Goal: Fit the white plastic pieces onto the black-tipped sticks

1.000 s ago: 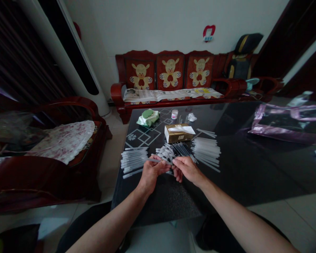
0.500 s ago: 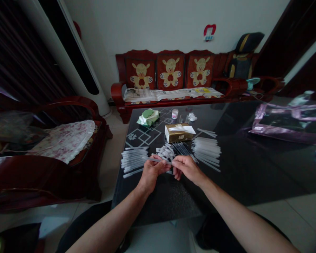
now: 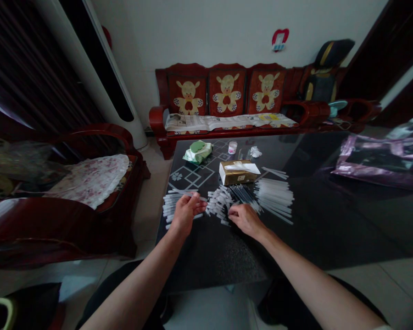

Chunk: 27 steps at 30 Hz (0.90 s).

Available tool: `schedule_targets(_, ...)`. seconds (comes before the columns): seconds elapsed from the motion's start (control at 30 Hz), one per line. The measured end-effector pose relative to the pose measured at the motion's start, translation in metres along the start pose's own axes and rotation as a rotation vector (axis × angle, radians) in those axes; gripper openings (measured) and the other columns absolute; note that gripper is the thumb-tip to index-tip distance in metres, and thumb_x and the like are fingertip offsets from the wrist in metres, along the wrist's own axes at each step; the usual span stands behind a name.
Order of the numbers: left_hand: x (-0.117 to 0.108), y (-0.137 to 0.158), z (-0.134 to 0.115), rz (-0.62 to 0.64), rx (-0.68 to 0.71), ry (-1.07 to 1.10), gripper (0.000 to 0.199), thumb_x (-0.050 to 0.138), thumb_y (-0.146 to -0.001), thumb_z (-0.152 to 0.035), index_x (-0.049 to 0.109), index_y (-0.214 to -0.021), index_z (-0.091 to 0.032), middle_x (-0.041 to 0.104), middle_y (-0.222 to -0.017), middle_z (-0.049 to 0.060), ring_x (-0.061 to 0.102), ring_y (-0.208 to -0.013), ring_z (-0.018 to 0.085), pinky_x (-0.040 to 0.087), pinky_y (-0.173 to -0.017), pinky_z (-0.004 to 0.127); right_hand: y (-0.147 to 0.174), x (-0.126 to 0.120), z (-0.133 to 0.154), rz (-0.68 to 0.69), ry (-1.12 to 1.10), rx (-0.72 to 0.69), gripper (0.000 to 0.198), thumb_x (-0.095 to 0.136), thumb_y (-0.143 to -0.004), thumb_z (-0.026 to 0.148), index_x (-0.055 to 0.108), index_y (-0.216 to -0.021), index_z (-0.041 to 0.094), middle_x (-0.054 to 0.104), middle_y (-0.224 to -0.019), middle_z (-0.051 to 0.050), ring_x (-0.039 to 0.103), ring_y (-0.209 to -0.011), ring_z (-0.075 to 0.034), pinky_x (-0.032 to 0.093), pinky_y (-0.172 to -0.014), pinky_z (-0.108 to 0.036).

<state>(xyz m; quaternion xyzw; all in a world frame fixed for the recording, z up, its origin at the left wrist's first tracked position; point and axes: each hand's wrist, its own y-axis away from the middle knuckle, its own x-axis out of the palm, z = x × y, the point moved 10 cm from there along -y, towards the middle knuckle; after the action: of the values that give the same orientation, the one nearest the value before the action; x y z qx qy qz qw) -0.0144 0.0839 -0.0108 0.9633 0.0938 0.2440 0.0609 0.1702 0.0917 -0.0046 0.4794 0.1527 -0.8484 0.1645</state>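
Note:
My left hand [image 3: 186,212] is over the left stack of whitish pens [image 3: 172,198], its thumb and fingers closed on one slim pen [image 3: 202,198]. My right hand [image 3: 247,220] is down at the near right edge of a heap of small white pen caps [image 3: 219,199]. Its fingertips are pinched together and point into the heap, hiding whatever is between them. Just behind that hand lies a bundle of dark pen refills [image 3: 242,192]. To the right, translucent pen barrels [image 3: 274,197] are laid side by side.
A gold tissue box [image 3: 239,176] stands behind the heap. Farther back are a green wipes pack [image 3: 198,152], a small white cup [image 3: 232,147] and crumpled tissue [image 3: 255,151]. A pinkish plastic bag [image 3: 375,165] rests at right on the dark table [image 3: 316,229].
My hands have come apart. The left has gone left with the pen to the stack; the right has lowered to the caps. The camera view has shifted slightly.

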Motion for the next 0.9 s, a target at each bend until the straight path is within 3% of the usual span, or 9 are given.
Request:
schedule_targets(0.17,0.002,0.0,0.005,0.023,-0.02,-0.019,0.03,0.073,-0.072,-0.031,0.054,-0.087,-0.013,0.067,-0.072,0.004,0.068,-0.066,0.016,0.054,-0.062,0.026,0.005,0.024,0.008,0.136,0.148,-0.022,0.01,0.062,-0.079,0.027,0.069,-0.082,0.02,0.072,-0.079,-0.004,0.066,-0.078,-0.018,0.038,-0.065,-0.024)
schedule_targets(0.3,0.005,0.0,0.008,0.049,-0.036,-0.016,0.031,0.074,-0.071,-0.032,0.055,-0.088,-0.013,0.068,-0.075,0.005,0.068,-0.068,0.016,0.054,-0.064,0.026,0.007,0.03,0.009,0.156,0.216,-0.029,0.011,0.062,-0.08,0.027,0.067,-0.086,0.02,0.071,-0.083,-0.006,0.065,-0.082,-0.019,0.037,-0.068,-0.024)
schedule_targets(0.43,0.006,0.001,0.011,0.058,-0.051,-0.02,0.031,0.074,-0.071,-0.033,0.055,-0.086,-0.014,0.068,-0.076,0.005,0.068,-0.069,0.016,0.054,-0.065,0.026,0.006,0.026,0.007,0.127,0.126,-0.013,0.011,0.062,-0.08,0.029,0.067,-0.084,0.02,0.071,-0.08,-0.003,0.065,-0.078,-0.017,0.037,-0.065,-0.023)
schedule_targets(0.57,0.014,0.006,0.017,0.102,-0.11,-0.059,0.031,0.074,-0.071,-0.033,0.056,-0.087,-0.013,0.069,-0.078,0.006,0.067,-0.068,0.015,0.054,-0.063,0.025,0.001,-0.005,-0.013,0.013,0.065,0.052,0.013,0.057,-0.083,0.028,0.068,-0.081,0.02,0.071,-0.079,-0.003,0.064,-0.075,-0.015,0.038,-0.065,-0.022)
schedule_targets(0.77,0.033,0.018,0.029,0.269,-0.213,-0.146,0.031,0.072,-0.073,-0.036,0.058,-0.087,-0.013,0.066,-0.072,0.005,0.063,-0.06,0.012,0.051,-0.055,0.021,0.013,-0.079,-0.094,-0.17,0.295,0.356,0.015,0.056,-0.08,0.023,0.07,-0.078,0.02,0.072,-0.08,-0.006,0.065,-0.078,-0.019,0.037,-0.062,-0.024)
schedule_targets(0.9,0.035,0.02,0.03,0.301,-0.204,-0.181,0.032,0.071,-0.073,-0.039,0.058,-0.086,-0.013,0.063,-0.067,0.002,0.06,-0.055,0.01,0.048,-0.051,0.019,0.021,-0.086,-0.119,-0.154,0.327,0.401,0.014,0.058,-0.079,0.024,0.071,-0.078,0.021,0.072,-0.083,-0.006,0.065,-0.081,-0.02,0.037,-0.063,-0.025)
